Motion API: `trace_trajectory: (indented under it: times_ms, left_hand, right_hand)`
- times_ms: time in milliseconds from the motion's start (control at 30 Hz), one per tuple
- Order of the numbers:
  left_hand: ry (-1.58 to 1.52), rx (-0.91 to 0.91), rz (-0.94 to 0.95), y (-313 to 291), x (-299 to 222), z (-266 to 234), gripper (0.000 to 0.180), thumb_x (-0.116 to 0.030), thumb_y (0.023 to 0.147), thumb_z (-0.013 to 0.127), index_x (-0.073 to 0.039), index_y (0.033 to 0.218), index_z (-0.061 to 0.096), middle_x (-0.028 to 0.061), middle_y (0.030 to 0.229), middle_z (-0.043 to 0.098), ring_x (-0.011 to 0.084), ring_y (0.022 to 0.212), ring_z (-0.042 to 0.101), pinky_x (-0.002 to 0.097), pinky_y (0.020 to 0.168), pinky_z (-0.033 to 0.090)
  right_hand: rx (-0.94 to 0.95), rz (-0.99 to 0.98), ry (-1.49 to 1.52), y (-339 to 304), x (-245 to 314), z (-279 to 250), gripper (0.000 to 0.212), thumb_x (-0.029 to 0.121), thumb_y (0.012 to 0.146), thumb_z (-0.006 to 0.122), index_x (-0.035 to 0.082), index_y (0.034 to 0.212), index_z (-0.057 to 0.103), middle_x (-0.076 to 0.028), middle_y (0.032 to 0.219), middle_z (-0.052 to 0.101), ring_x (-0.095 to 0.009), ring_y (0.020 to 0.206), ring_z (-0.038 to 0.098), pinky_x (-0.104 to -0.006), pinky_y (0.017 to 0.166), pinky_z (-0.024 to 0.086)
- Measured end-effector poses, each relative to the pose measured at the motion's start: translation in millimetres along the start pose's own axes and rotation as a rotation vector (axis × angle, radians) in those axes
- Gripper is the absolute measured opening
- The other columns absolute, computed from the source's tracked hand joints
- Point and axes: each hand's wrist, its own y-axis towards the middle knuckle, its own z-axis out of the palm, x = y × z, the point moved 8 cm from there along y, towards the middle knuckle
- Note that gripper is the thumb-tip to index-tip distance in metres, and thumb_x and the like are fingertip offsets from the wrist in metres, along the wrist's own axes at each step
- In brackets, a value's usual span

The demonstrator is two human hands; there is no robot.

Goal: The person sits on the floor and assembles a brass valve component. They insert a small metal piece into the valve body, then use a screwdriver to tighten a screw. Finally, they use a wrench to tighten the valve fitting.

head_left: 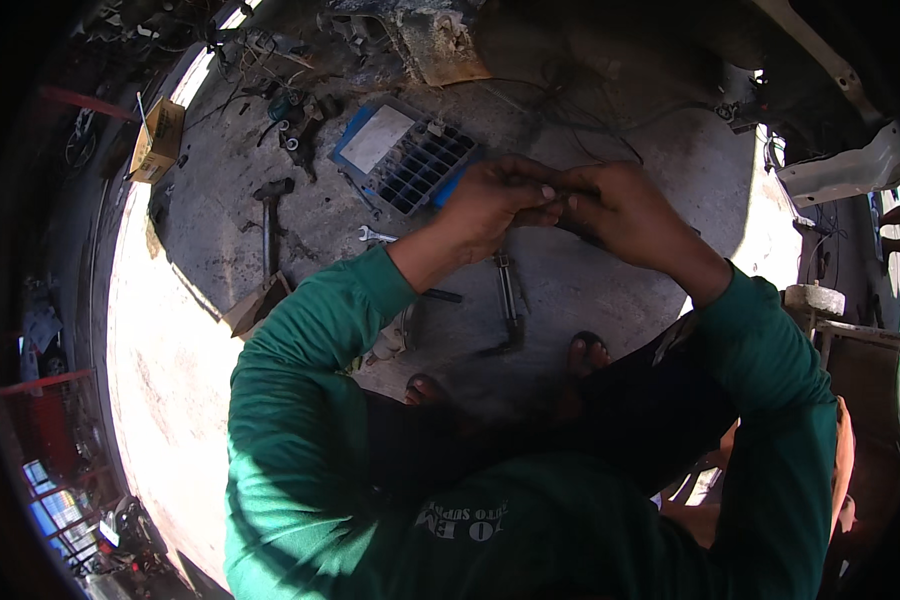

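Note:
In front of me, my left hand [490, 208] and my right hand [620, 212] meet with fingers pinched together. Whatever lies between the fingertips is too small and dark to make out. Just beyond my left hand, a blue organizer case [410, 158] lies open on the floor, its many small compartments showing and a pale sheet in its lid. Below the hands, a long metal tool like a ratchet handle [510, 300] lies on the concrete. An open-end wrench [375, 234] rests beside my left wrist.
A hammer [270, 222] lies to the left, with a power tool [295, 130] farther off. A small cardboard box [158, 142] stands at the far left, and another box [258, 303] sits by my left elbow. Cables [580, 120] run across the floor beyond my hands. Vehicle parts [845, 170] rise at the right.

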Motion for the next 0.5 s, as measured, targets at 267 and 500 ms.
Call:
trace_trajectory:
  times_ms: [267, 500]
  left_hand:
    - [0.385, 0.007, -0.044, 19.8, 13.0, -41.0, 0.028, -0.001, 0.09, 0.07, 0.007, 0.116, 0.064, 0.0167, 0.101, 0.071, 0.0222, 0.088, 0.073, 0.0338, 0.077, 0.062]
    - [1.447, -0.428, 0.442, 50.3, -44.1, -243.1, 0.025, -0.014, 0.074, 0.072, -0.007, 0.097, 0.078, 0.0176, 0.094, 0.074, 0.0368, 0.088, 0.071, 0.0428, 0.08, 0.056]
  right_hand:
    - [0.153, -0.001, -0.053, -0.4, -0.7, 15.6, 0.03, 0.001, 0.087, 0.061, -0.004, 0.116, 0.066, -0.024, 0.1, 0.07, -0.034, 0.092, 0.071, -0.0394, 0.082, 0.053]
    - [0.141, 0.004, -0.137, -4.6, -5.7, 7.2, 0.029, -0.001, 0.085, 0.062, -0.003, 0.113, 0.068, -0.023, 0.1, 0.071, -0.032, 0.09, 0.071, -0.0391, 0.082, 0.054]
